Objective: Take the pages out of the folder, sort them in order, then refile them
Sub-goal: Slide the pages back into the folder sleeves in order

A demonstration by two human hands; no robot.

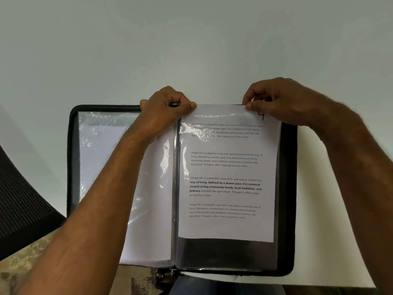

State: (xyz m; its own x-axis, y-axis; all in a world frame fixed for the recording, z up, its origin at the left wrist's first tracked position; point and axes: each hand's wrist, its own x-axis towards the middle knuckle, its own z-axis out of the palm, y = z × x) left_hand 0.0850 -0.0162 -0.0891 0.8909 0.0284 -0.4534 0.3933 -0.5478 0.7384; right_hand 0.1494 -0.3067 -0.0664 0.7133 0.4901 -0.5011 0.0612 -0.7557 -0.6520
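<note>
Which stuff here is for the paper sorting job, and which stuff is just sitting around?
For the job:
- black zip folder, lying open
- printed page, partly out of its clear sleeve
- left hand and right hand, each pinching the page's top edge
- pages in the left-side sleeves

Just sitting around:
- white table
- dark mesh chair

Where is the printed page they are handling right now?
In the head view, the printed page sits partly in the right-hand clear sleeve of the open folder, both hands pinching its top edge.
</note>
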